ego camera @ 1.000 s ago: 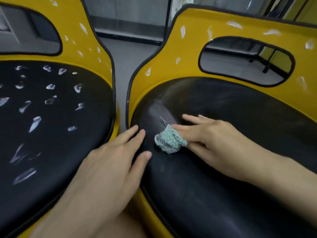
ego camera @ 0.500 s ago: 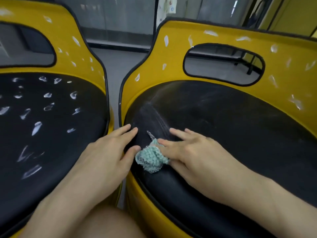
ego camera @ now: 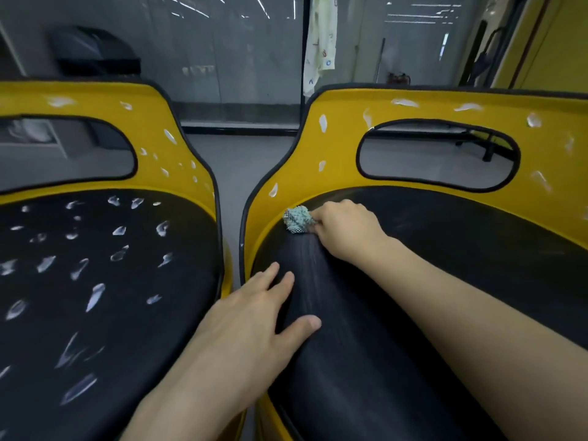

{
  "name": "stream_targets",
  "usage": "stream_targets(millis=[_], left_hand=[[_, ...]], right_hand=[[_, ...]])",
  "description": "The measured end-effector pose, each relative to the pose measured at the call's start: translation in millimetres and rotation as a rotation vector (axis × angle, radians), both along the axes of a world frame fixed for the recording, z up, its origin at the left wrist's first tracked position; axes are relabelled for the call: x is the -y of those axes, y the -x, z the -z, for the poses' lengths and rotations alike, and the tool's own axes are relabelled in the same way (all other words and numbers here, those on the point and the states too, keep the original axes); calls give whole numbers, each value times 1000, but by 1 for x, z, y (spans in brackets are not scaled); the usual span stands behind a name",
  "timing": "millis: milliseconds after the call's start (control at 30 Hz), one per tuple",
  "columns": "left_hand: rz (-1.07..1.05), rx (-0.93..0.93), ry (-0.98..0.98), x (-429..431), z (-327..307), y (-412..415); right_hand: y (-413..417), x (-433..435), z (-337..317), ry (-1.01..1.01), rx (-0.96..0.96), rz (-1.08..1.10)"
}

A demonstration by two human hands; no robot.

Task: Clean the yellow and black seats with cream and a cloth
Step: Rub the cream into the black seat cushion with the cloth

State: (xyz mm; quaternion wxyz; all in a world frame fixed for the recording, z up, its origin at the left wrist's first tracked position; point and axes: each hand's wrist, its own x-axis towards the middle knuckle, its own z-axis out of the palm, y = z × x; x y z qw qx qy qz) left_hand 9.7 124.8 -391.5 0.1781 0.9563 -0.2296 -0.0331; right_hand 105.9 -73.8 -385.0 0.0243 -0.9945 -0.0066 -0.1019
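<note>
You are in the wiping step on the right seat (ego camera: 445, 281). Your right hand (ego camera: 343, 230) has its fingers curled round the bunched green cloth (ego camera: 299, 219) and presses it into the far left corner of the black cushion, right at the seam with the yellow backrest (ego camera: 340, 138). The cloth sits just past your fingertips, on the side toward the seat's left rim. Your left hand (ego camera: 254, 313) lies flat with fingers straight, holding nothing, braced on the cushion's near left edge. This cushion looks mostly rubbed in, so the next move likely calls for carrying the cloth up to the cream (ego camera: 323, 122) dabs on the backrest. The dotted left seat (ego camera: 127, 329) is yet to do.
</note>
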Motion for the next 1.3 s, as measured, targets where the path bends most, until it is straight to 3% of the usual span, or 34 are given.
stream_targets(millis=[100,267,433,533,633,767,1033,1100,1233,1300], left_hand=[[13,-31,-53,5,-1,-6],[39,-44,-107,6,-1,-9],[61,-48,-147,8,-5,-11],[91,-65,-166,8,-8,-10],[108,-78,-181,6,-11,-10],[144,-91,-194,0,-14,-8],[125,-105,-164,1,-13,-6],[140,-112,-185,8,-14,-10],[236,-139,-219,44,-16,-17],[273,-145,-266,69,-16,-16]], right_hand=[[8,2,3,44,29,-43],[70,11,-2,10,-127,-122],[143,10,-3,98,-154,-102],[168,7,-18,44,-196,-41],[182,-4,-34,-49,-169,16],[186,-25,-20,107,-31,-18],[143,91,-11,52,12,579],[154,94,-9,50,-5,539],[198,60,-1,56,-14,162],[218,88,0,47,-33,160]])
